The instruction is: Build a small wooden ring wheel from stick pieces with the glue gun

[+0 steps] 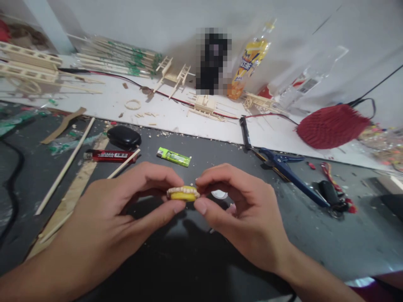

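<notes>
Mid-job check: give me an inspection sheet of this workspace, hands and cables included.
Surface: dark tabletop, crumb-strewn.
Job's things: small round yellow piece, pale segmented band along its upper part.
Clutter: green lighter beyond the hands; blue-handled tool and black fob to the right.
Hands: left hand pinches the yellow piece; right hand at its right end, grip unclear.
Cables: black cable at far left; red-and-black wire across the white board.
Surroundings: wooden models and a yellow-labelled bottle before a pale wall.

Free lane on grey tabletop between green lighter and blue-handled tool. Past left hand, red lighter and wooden stick block.
</notes>
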A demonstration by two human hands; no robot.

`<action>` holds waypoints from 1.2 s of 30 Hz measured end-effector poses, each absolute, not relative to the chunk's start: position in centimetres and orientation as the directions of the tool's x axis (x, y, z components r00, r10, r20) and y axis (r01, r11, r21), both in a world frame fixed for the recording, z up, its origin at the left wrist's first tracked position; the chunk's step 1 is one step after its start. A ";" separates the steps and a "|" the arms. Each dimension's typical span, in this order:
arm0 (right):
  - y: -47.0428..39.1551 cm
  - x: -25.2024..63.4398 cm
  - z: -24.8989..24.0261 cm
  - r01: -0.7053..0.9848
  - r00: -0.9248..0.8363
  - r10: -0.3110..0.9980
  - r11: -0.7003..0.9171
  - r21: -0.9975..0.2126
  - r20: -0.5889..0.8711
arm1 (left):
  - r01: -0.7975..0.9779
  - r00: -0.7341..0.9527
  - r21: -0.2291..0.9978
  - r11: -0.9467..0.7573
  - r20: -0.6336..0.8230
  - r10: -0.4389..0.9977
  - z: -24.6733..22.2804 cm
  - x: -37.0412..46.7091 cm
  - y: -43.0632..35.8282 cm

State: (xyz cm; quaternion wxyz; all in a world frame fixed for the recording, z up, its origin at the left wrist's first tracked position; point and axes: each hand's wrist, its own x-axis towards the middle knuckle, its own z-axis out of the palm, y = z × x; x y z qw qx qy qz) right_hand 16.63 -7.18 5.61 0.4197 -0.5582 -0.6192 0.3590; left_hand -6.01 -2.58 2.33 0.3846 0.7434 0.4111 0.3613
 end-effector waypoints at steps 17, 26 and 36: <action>-6.5 17.4 5.5 0.436 -0.255 0.885 0.465 -0.771 0.390 | 0.385 0.451 0.750 -0.538 0.356 0.819 2.7 -5.7 -2.2; -6.7 17.5 6.1 0.504 -0.232 0.930 0.366 -0.782 0.286 | 0.370 0.397 0.785 -0.498 0.351 0.848 2.8 -5.7 -2.6; -7.0 17.4 6.1 0.359 -0.146 0.989 0.084 -0.930 0.033 | 0.321 0.425 0.903 -0.287 0.134 0.895 2.4 -6.1 -2.6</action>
